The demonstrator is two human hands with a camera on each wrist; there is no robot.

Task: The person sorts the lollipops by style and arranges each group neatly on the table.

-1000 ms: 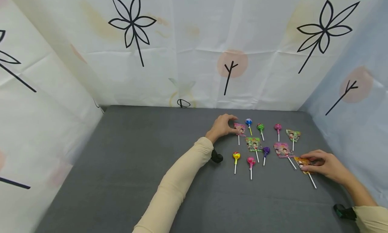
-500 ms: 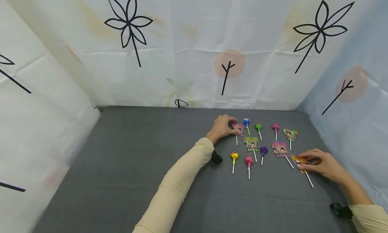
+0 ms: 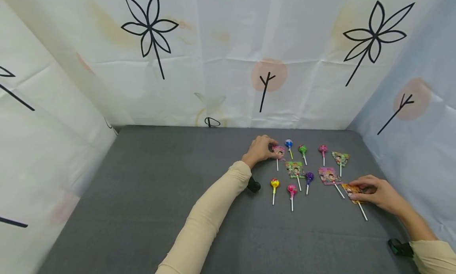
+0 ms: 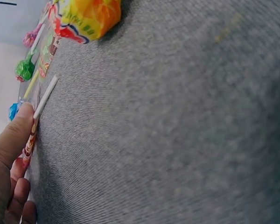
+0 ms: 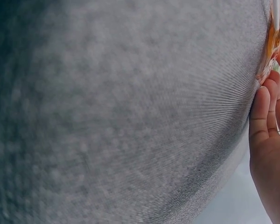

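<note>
Pinching the pink packet (image 3: 279, 152) near the far edge of the bench (image 3: 160, 210), the left hand (image 3: 261, 149) keeps its thumb and fingers only about the packet's width apart. Taking it by opposite margins probably holds the thin wrapper flat and leaves its white stick free, pointing to the near edge. Towards the right edge, the right hand (image 3: 379, 193) grips the orange packet (image 3: 350, 190) in much the same way, fingers on the far side, thumb on the near, its stick slanting out towards the near right corner. So low a grip seems suited to steadying a flat wrapper without crushing it.

Between the hands, the other sweets lie with heads mostly towards the far edge, perhaps so that every stick is easy to reach. Farthest are the blue lollipop (image 3: 288, 142), green lollipop (image 3: 303, 149), pink lollipop (image 3: 322, 148) and triangular packet (image 3: 340, 158); next, the green packet (image 3: 294, 169), purple lollipop (image 3: 309, 177) and second pink packet (image 3: 328, 175); nearest, the yellow lollipop (image 3: 274, 183) and rose lollipop (image 3: 291, 189).

Both held packets are partly covered by fingers, the left one nearly edge-on in its wrist view. The right wrist view cuts off the orange one. Whether its corner touches the second pink packet, I cannot tell. The bench's near edge is out of frame.
</note>
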